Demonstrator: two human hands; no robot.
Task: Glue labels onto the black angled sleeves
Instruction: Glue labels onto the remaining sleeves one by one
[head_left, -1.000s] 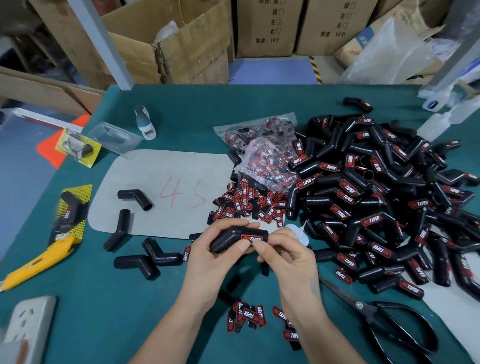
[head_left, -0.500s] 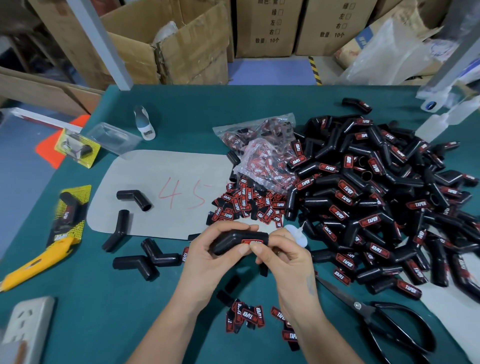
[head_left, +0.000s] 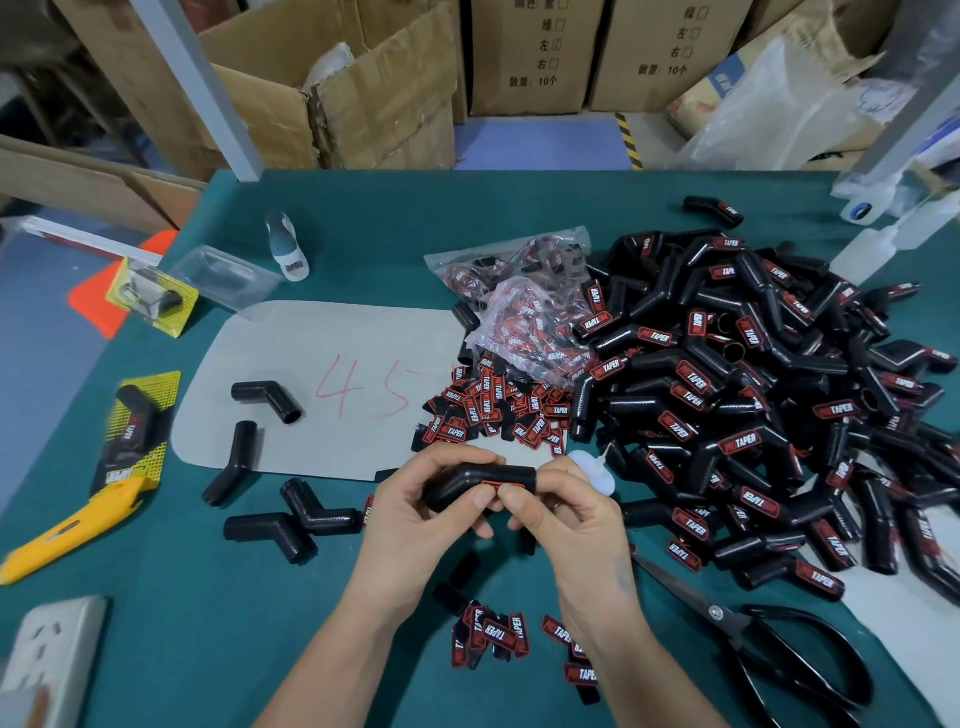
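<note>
Thumbs of the left hand (head_left: 415, 514) and right hand (head_left: 566, 514) press a red label (head_left: 503, 486) against a black angled sleeve (head_left: 480, 480), both hands closed around it above the green table (head_left: 156, 597). Its long axis runs left to right, the bent end dipping into the left palm. Bare cloth lies open below the left wrist. Loose labels (head_left: 491, 635) sit between the forearms, scissors (head_left: 753, 639) just right of the right wrist, and a small glue bottle (head_left: 592, 470) behind that hand. Unlabelled sleeves (head_left: 291, 525) lie to the left; the labelled heap (head_left: 753, 405) crowds the right.
</note>
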